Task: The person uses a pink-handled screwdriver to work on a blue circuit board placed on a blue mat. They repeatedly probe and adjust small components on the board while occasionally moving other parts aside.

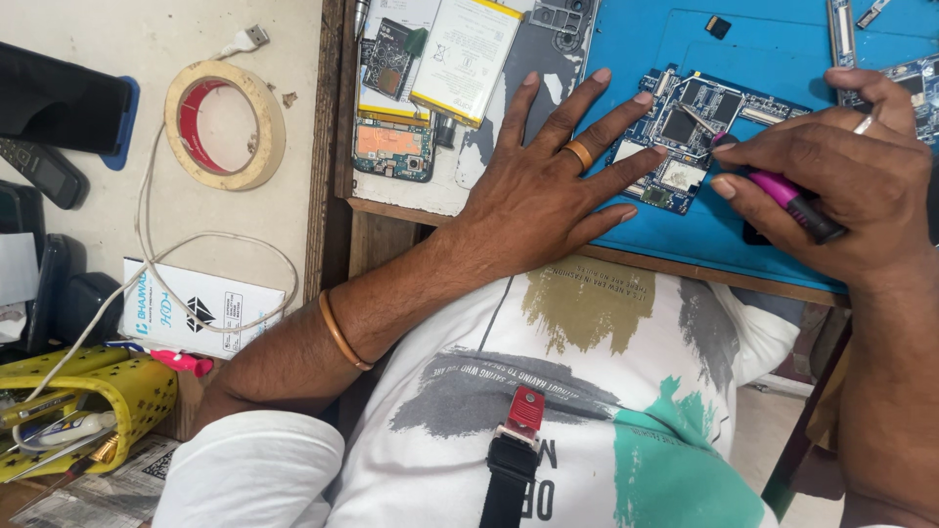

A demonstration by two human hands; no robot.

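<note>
Left hand (548, 186) flat, fingers spread, pinning circuit board (685, 137) on blue mat (636, 59). Right hand (831, 166) clamped on pink tool (782, 193), tip at board. Work mid-way; phone (421, 88) open.

A blue circuit board (685, 132) with silver chips lies flat on the blue mat (685, 240); a pink-and-black tool (787, 198) slants over it.

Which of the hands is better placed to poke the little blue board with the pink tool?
Probably the right hand: it grips the pink tool with the tip at the blue circuit board. The left hand lies flat, fingers spread, pinning the board's edge to the blue mat.
</note>
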